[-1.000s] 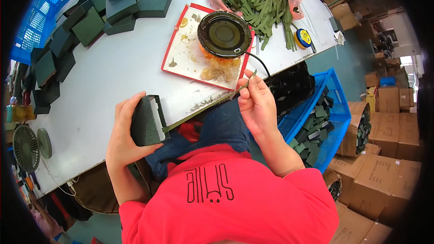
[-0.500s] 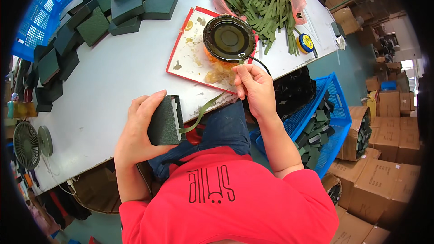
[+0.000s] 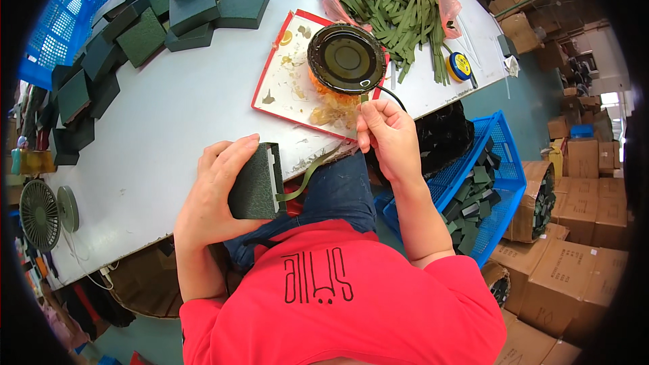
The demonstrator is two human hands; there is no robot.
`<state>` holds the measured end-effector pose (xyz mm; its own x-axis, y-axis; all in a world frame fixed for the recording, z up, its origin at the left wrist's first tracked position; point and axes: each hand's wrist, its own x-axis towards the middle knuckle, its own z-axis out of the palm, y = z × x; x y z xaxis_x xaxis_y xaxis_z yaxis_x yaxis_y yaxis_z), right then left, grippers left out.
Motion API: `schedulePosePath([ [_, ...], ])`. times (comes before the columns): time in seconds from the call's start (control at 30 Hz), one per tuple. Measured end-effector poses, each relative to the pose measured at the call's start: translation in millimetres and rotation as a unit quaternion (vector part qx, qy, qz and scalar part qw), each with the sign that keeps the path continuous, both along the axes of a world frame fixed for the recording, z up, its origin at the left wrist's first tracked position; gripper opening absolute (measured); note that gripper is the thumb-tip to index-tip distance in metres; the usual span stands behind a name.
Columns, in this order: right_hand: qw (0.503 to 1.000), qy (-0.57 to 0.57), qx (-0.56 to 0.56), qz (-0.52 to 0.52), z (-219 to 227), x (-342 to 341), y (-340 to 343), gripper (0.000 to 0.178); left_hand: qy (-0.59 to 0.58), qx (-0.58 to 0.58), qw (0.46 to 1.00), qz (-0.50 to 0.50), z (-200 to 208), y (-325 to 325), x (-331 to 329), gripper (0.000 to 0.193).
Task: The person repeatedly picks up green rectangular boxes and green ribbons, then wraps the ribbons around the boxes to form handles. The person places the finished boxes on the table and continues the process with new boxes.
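Observation:
My left hand is wrapped round a dark green box with a pale inner edge along its right side, just off the table's front edge. From that side a green ribbon curves up and to the right. My right hand pinches a green ribbon end between thumb and fingers, close to the rim of a round black pot of dark shiny liquid. Whether both visible ribbon parts are one piece cannot be followed all the way. Amber drips of dried residue hang below the pot.
Under the pot lies a red-rimmed white board. A pink plastic bag spills green ribbons. Dark green boxes are piled at the left. A blue crate holds small green pieces at right; a fan stands far left.
The box in my left hand has shifted slightly right. My right hand has moved a little right, still pinching the ribbon end near the pot.

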<state>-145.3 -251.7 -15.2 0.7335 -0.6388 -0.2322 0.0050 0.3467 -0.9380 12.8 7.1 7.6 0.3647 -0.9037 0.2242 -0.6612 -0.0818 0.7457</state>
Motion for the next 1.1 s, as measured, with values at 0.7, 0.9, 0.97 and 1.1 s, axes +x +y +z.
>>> schedulePosePath([
  [0.7,1.0,0.025,0.014,-0.011,-5,13,-11,0.024,-0.023,0.002,1.0,-0.009,2,-4,-2,0.097],
  [0.9,1.0,0.015,0.017,-0.02,-1,8,-6,0.019,-0.019,0.008,1.0,-0.003,3,-3,-2,0.098],
  [0.97,1.0,0.005,0.011,-0.028,5,4,5,0.018,-0.012,-0.004,1.0,-0.005,2,-2,-1,0.098],
  [1.1,0.992,0.04,-0.027,0.114,25,-8,25,0.014,0.025,-0.029,0.999,-0.025,0,-2,2,0.099],
])
